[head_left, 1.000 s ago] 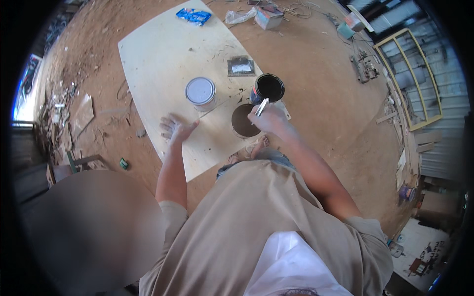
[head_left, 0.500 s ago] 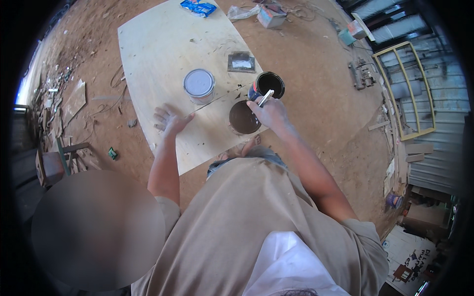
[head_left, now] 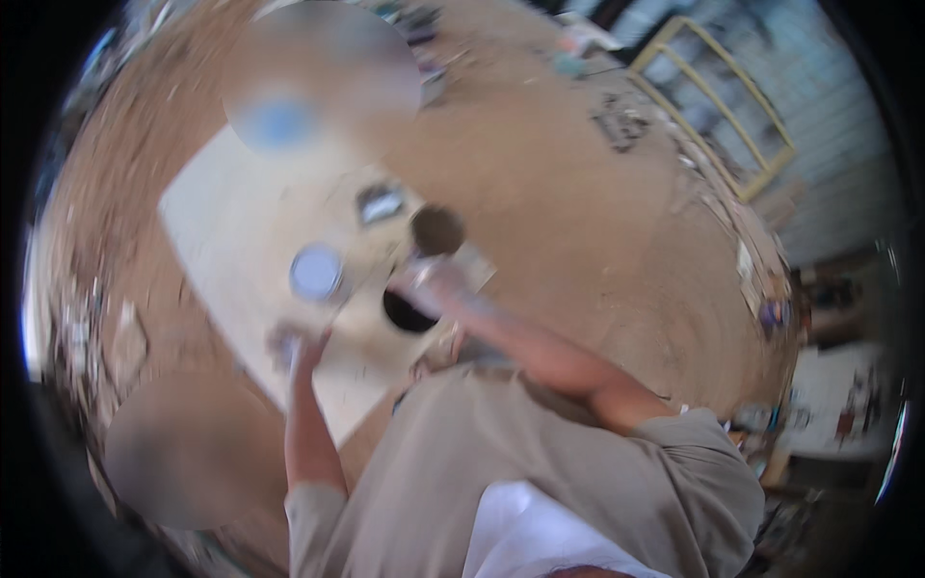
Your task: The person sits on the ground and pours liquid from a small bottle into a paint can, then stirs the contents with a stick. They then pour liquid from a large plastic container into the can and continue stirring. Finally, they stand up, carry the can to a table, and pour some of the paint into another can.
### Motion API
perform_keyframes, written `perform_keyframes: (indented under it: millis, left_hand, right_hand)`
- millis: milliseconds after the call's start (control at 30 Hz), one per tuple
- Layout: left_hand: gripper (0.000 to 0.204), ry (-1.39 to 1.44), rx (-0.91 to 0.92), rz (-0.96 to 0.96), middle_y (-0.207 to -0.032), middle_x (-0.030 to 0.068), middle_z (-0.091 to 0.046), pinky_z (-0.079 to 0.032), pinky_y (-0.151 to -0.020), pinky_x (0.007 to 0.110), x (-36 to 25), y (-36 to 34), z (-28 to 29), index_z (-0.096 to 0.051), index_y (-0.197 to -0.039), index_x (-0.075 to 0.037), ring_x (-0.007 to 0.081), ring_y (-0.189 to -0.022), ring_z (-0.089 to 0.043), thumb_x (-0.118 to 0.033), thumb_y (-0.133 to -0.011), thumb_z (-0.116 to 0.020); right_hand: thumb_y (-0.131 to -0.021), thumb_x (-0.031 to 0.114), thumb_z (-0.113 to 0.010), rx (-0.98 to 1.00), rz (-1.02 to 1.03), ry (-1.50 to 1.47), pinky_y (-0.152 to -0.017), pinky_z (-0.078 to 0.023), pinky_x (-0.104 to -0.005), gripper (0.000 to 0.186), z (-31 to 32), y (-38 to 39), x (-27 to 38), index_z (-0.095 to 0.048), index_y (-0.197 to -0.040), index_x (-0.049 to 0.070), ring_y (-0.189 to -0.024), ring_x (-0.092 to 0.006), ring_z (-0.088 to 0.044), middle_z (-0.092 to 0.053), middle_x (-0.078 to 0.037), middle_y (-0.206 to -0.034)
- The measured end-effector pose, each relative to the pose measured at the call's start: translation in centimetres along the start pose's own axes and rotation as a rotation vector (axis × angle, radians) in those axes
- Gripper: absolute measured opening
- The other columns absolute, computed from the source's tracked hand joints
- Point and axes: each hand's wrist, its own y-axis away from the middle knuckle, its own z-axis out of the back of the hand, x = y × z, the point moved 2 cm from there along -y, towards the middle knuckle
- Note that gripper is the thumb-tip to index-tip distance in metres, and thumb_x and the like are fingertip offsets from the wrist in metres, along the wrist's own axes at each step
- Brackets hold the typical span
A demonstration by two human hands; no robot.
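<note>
Motion smears much of the view. My right hand [head_left: 434, 286] is closed over a can with dark content [head_left: 409, 312]; the pale-handled tool it held a moment ago is too blurred to make out now. Just beyond that hand stands a second open can [head_left: 437, 229], dark inside. My left hand [head_left: 297, 345] is near the left edge of a pale board [head_left: 231, 226], its blurred fingers apart and nothing seen in them. Between the hands and farther off sits a can with a pale lid [head_left: 316, 272].
On the board beyond the cans lies a small dark rectangular piece with a bright middle [head_left: 380, 203]. Brown ground [head_left: 578, 260] surrounds the board. A yellow frame [head_left: 713, 106] leans at the far right; scraps line both sides. Two blurred patches hide parts of the scene.
My view has swung, so the board and cans appear lower and farther left. My right hand has shifted over the near can. The tool's handle no longer shows clearly.
</note>
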Motion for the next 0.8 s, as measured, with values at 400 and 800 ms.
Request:
perform_keyframes:
  millis: [400, 800]
  left_hand:
    - [0.121, -0.027, -0.035, 0.007, -0.156, 0.0375, -0.002, -0.007, -0.117, 0.064, 2.4, -4.9, -2.2, -0.004, -0.153, 0.005, 0.0474, -0.148, 0.003, -0.084, -0.081, -0.045]
    - [0.139, 0.046, 0.010, 0.124, -0.152, 0.0419, 0.019, -0.006, -0.115, 0.066, -1.6, 0.0, 0.8, 0.015, -0.152, 0.005, 0.0555, -0.144, 0.014, -0.090, -0.073, -0.049]
  right_hand:
    - [-0.089, 0.036, -0.053, -0.289, -0.054, -0.136, -0.061, -0.051, -0.0533, 0.040, -2.9, -1.2, 1.6, -0.066, -0.066, 0.007, -0.063, -0.0410, -0.065, -0.064, -0.019, -0.063]
    - [-0.092, 0.042, -0.055, -0.239, -0.059, -0.143, -0.057, -0.055, -0.0504, 0.042, -1.7, 0.0, 1.6, -0.067, -0.073, 0.006, -0.061, -0.0396, -0.066, -0.065, -0.018, -0.064]
